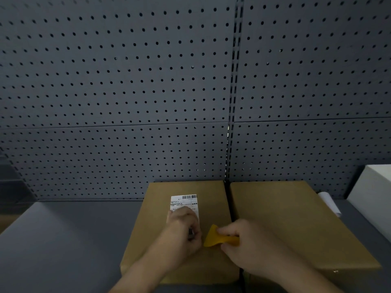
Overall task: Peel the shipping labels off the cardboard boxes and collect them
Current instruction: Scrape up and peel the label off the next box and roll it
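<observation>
With the white shipping label [184,205] lying on top of the left cardboard box [148,233], its far half with the barcode flat and in plain sight, its near half hidden under the left hand [183,227]. Left grip curled down onto the label's lower end, seemingly pinching or lifting an edge there, though not clear enough to tell whether anything is actually held. Right hand [243,242] closed on a yellow plastic scraper [218,236], blade pointing toward the label's near right corner, just beside the left fingers. Likely risks from here: tearing the thin paper if pulled sharply while most of the adhesive holds; stripping the brown cardboard facing along with the label if the scraper digs in too steeply; nicking the left fingers, given how close the blade sits to them; curling the freed end back onto itself and sticking. Possibly also shifting the box on the grey table [69,240] under a hard sideways push. Right cardboard box [296,225] close alongside, bare on top, crowding the right wrist's approach. White box [374,197] at far right and a rolled white sheet [330,203] just beside it, well apart from the work. Grey pegboard wall [127,81] behind, nothing hanging on it.
</observation>
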The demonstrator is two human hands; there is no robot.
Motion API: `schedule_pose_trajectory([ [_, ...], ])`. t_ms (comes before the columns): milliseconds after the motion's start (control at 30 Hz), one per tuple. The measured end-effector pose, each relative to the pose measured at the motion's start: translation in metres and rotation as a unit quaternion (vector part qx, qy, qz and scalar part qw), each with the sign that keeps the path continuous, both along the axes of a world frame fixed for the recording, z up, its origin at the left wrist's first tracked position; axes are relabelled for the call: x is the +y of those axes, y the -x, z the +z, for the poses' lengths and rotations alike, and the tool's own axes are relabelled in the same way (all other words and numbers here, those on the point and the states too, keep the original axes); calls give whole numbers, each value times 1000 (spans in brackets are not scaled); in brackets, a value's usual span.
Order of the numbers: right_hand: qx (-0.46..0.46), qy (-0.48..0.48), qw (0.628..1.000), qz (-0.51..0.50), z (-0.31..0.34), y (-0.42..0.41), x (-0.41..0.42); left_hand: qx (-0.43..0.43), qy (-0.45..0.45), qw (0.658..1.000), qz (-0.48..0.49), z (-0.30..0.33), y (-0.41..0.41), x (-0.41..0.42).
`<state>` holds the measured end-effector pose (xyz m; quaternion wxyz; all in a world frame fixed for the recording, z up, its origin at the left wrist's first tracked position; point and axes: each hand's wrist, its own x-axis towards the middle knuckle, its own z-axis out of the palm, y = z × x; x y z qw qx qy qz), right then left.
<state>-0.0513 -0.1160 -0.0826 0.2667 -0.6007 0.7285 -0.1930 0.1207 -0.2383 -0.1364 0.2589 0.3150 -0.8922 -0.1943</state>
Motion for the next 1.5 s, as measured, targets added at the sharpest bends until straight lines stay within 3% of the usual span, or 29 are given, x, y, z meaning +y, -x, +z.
schedule_pose_trajectory([
  [500, -34, -15, 999, 27, -1, -11, -13, 2, -25, 1000, -9, 1, -1, -2],
  [733, 9, 8, 1000, 13, -5, -21, -14, 3, -22, 1000, -11, -1, -5, -5],
  [1500, 6, 18, 1000, -14, -3, -31, -16, 22, -92, 995, 25, 12, -8, -6],
])
